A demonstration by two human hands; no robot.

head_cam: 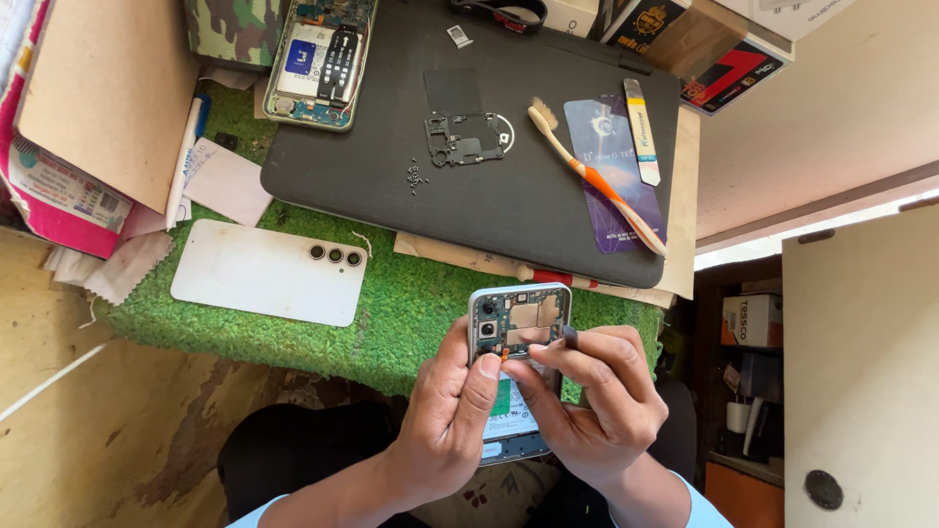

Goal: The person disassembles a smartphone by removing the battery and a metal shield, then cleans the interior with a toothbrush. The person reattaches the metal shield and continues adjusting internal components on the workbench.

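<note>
An opened phone (pixel 518 323) with its back off shows its circuit board and battery; it is held upright over my lap at the bottom centre. My left hand (pixel 452 420) grips its left side, thumb pressed on the board. My right hand (pixel 592 396) holds the right side, and its fingers pinch a small dark tool (pixel 570 338) at the board's edge. The phone's white back cover (pixel 264 272) with three camera rings lies flat on the green turf mat (pixel 411 303) to the left.
A dark work mat (pixel 391 176) carries a black inner frame (pixel 465 137), loose screws (pixel 416 176), a toothbrush (pixel 597 181), a purple card (pixel 611 147) and a flat pry tool (pixel 642 132). Another opened phone (pixel 321 61) lies at the top. Boxes stand at the upper right.
</note>
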